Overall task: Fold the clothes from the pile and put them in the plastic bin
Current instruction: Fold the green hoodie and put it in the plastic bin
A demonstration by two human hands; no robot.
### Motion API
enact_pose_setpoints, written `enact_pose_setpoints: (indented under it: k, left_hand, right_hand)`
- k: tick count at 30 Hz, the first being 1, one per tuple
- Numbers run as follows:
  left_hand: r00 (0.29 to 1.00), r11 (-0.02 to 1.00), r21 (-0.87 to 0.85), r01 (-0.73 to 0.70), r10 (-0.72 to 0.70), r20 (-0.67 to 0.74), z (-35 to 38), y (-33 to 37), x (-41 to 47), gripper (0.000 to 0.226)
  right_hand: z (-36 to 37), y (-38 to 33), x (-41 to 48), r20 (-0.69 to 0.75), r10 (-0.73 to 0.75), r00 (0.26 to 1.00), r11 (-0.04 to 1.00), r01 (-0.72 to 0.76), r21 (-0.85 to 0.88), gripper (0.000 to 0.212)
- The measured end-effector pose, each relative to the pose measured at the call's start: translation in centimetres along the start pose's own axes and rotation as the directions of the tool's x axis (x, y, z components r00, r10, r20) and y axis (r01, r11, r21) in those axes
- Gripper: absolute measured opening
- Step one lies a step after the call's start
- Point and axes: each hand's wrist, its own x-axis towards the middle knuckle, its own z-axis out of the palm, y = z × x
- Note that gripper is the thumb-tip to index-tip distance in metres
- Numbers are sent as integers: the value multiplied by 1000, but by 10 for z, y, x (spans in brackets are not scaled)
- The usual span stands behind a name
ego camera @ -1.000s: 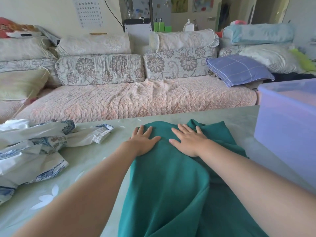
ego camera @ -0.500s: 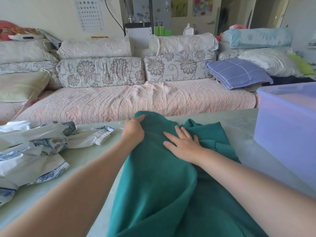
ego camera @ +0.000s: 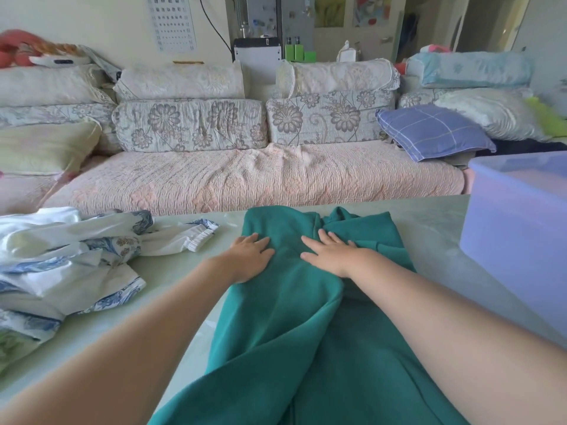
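A teal fleece garment (ego camera: 291,332) lies along the pale green bench (ego camera: 435,237), its near end running off the bottom edge of the view. Both hands press flat on its far part, fingers straight and spread, gripping nothing: the left hand (ego camera: 250,259) near the cloth's left border, the right hand (ego camera: 333,256) just beside a raised fold. To the left, apart from the garment, sits the pile of white and blue-patterned clothes (ego camera: 70,265). At the right stands the translucent purple plastic bin (ego camera: 515,240) – its inside cannot be made out. Beyond the bench is a pink-covered sofa (ego camera: 245,179) with a blue checked cushion (ego camera: 429,131).
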Motion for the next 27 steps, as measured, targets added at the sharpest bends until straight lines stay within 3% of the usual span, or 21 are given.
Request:
enact_pose_setpoints:
  k: [4,7,10,15,19,22,25,27]
  left_hand:
    - [998,1000,0,7,-7,58,1,-1,-41,56]
    - [998,999,-23,25,-24,59,4,-5,-75,60]
    - [999,998,-70,0,3,33,12,-8,-118,67]
    - [992,993,-109,41,-27,125,10,-15,-176,67]
    - [962,973,-188,135,-83,261,4,-23,-213,59]
    - [917,933,-296,206,-78,392,1,-34,-239,55]
    - [908,922,-315,223,-78,412,-6,-39,-258,42]
    - [928,936,-296,190,-73,365,-11,-40,-268,44]
  right_hand:
    - [-8,-12,-48,1,-15,1000,1000,15,28,69]
    - [-1,-38,-95,-97,-208,973,977,202,-67,67]
    - [25,-58,-134,-70,-337,939,938,330,-104,70]
    - [49,-59,-170,-95,-316,944,942,300,-150,73]
    - [52,-64,-203,-273,-325,906,946,308,-104,62]
    - [52,-76,-235,-430,-391,814,919,366,-142,28]
    - [59,-92,-268,-241,-467,851,883,462,-81,17]
    - [75,-99,-282,-108,-544,832,836,528,-146,25]
